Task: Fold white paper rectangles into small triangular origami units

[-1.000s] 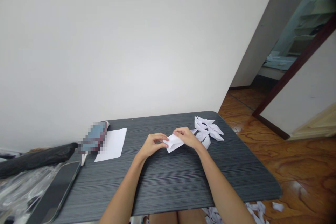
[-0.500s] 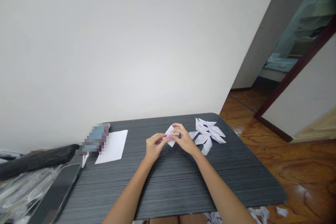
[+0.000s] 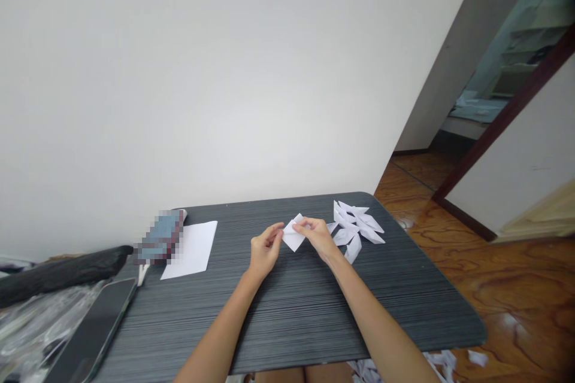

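The folded paper piece (image 3: 294, 237) pinched between the left hand (image 3: 265, 249) and the right hand (image 3: 317, 234) is plain white, and so are the heap of folded paper shapes (image 3: 356, 226) at three o'clock from it and the flat sheet (image 3: 191, 248) at nine o'clock. All of them lie against the table (image 3: 287, 311), which is dark charcoal grey with fine paler streaks running across it. At nine o'clock the phone (image 3: 92, 335) shows a glossy black screen beside a matt black bag (image 3: 58, 272), the wall (image 3: 215, 84) at twelve o'clock is plain off-white, and the floor (image 3: 507, 287) at three o'clock is glossy reddish-brown wood with darker swirling grain, strewn with white paper scraps (image 3: 453, 362).
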A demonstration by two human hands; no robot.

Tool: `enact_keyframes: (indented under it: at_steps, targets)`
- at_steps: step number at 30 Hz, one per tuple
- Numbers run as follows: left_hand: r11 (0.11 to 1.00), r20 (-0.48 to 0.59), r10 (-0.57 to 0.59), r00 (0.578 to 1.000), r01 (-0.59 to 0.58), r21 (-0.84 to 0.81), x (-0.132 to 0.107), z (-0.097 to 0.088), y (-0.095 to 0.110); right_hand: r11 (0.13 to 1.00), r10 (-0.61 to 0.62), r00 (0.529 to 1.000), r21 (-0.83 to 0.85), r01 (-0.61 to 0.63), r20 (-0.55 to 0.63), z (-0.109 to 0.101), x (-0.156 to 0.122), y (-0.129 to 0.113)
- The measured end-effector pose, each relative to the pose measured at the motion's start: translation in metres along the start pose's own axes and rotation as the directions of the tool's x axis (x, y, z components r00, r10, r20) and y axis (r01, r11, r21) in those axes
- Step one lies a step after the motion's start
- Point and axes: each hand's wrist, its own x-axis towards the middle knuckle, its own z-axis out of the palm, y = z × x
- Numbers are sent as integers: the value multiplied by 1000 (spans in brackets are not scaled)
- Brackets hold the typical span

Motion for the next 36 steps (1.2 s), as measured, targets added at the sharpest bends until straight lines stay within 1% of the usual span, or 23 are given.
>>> enact_keyframes:
  at_steps: [4,7,9,14,17,22,25,28,29,30,31,32,34,35,36]
  targets:
    - [985,10,-92,996,92,-149,2,1,4,999,-17,1000,36,17,3,1,-2,-3]
    - [966,9,-150,989,149,-210,2,1,4,999,-28,1000,43,28,7,2,-2,-3]
    - [958,14,-167,986,166,-233,2,1,4,999,-31,1000,42,31,0,2,-2,-2]
    - [959,21,-182,983,182,-219,0,2,5,999,-43,998,1,43,-42,3,-1,3]
    - [959,41,-184,982,188,-210,0,3,6,997,-62,998,-49,61,-26,2,0,7]
    - [937,106,-221,969,241,-254,3,2,8,990,-74,997,-117,72,-11,1,0,9]
    - [922,125,-235,964,262,-284,6,0,6,980,-157,988,-129,155,-4,0,1,6]
    - [928,189,-237,953,280,-246,8,-3,4,968,-219,976,-121,220,20,-3,3,3]
    - [943,217,-218,951,262,-204,9,-5,5,968,-217,976,-124,219,25,-4,3,2]
    - [965,246,-179,953,218,-144,9,-8,7,968,-210,977,-132,212,23,-6,3,1]
    - [987,273,-121,954,146,-72,8,-10,9,970,-200,980,-140,200,14,-7,3,0]
    - [999,305,-46,951,46,8,8,-13,11,972,-184,983,-145,183,3,-7,2,0]
    - [974,373,103,922,-169,148,7,-18,15,980,-143,990,-139,141,-7,-7,1,-1]
    - [948,406,153,901,-251,198,6,-20,15,985,-119,993,-126,119,3,-6,0,-2]
    - [921,428,186,884,-309,237,6,-22,14,990,-93,995,-107,95,23,-5,-1,-2]
